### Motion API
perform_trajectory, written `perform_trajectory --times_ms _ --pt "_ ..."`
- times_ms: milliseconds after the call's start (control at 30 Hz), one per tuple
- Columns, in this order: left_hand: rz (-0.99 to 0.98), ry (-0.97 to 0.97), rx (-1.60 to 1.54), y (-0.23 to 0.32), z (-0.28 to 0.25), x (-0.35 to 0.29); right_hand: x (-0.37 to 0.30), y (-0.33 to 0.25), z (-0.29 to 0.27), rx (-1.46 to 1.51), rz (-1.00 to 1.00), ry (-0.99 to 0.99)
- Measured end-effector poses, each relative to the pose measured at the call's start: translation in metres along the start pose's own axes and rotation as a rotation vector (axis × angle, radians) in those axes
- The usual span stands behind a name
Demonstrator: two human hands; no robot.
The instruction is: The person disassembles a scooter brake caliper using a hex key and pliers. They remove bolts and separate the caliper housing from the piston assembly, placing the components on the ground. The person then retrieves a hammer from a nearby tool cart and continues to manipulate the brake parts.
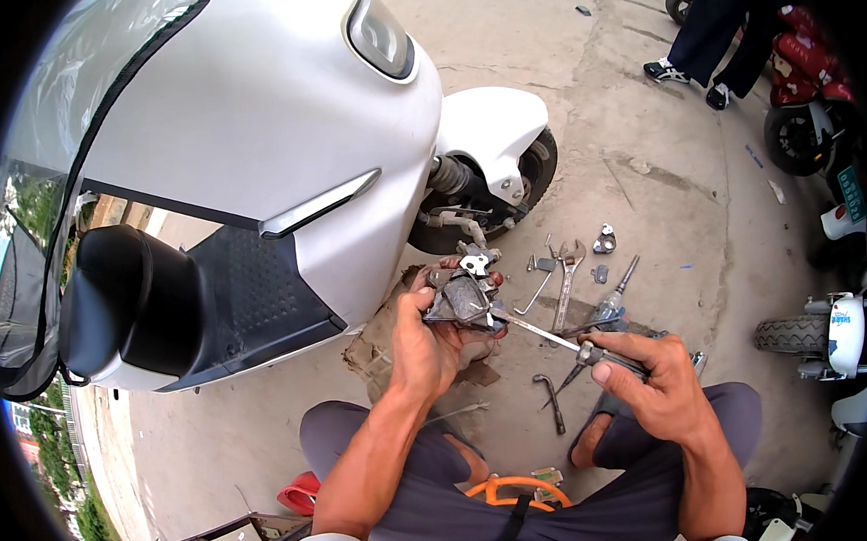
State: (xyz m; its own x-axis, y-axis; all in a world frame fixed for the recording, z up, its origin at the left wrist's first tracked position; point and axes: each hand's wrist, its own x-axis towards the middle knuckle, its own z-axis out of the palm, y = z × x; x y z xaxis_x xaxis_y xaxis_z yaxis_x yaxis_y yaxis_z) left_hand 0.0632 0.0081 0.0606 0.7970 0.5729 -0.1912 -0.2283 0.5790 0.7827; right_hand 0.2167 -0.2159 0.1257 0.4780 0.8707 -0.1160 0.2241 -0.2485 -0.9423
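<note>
My left hand (420, 353) is closed around a dirty metal brake caliper (466, 298), held beside the front wheel (543, 164) of a white scooter (224, 115). In my right hand (651, 382) is a screwdriver (538, 333), gripped by its dark handle with the thumb on top. Its shaft points left, and the tip meets the caliper's near right side. Some of the left fingers are hidden beneath the caliper. Just right of it on the ground lie an adjustable wrench (563, 289), a hex key (539, 290) and a small metal part (604, 240).
A blue tool with a long shaft (611, 306) and an L-shaped wrench (549, 401) lie near my feet. Under me shows an orange stool (518, 481). A person in dark trousers (718, 26) stands at the far right, near parked scooters (847, 335).
</note>
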Motion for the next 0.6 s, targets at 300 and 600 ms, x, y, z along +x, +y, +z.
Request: perform_trajectory --times_ms 300,600 --pt "0.002 0.049 0.015 -0.014 0.021 0.004 -0.011 0.018 0.002 -0.027 -0.001 0.069" --pt "0.021 0.047 0.002 -0.028 0.024 0.011 -0.016 0.014 -0.001 -0.008 0.083 0.082"
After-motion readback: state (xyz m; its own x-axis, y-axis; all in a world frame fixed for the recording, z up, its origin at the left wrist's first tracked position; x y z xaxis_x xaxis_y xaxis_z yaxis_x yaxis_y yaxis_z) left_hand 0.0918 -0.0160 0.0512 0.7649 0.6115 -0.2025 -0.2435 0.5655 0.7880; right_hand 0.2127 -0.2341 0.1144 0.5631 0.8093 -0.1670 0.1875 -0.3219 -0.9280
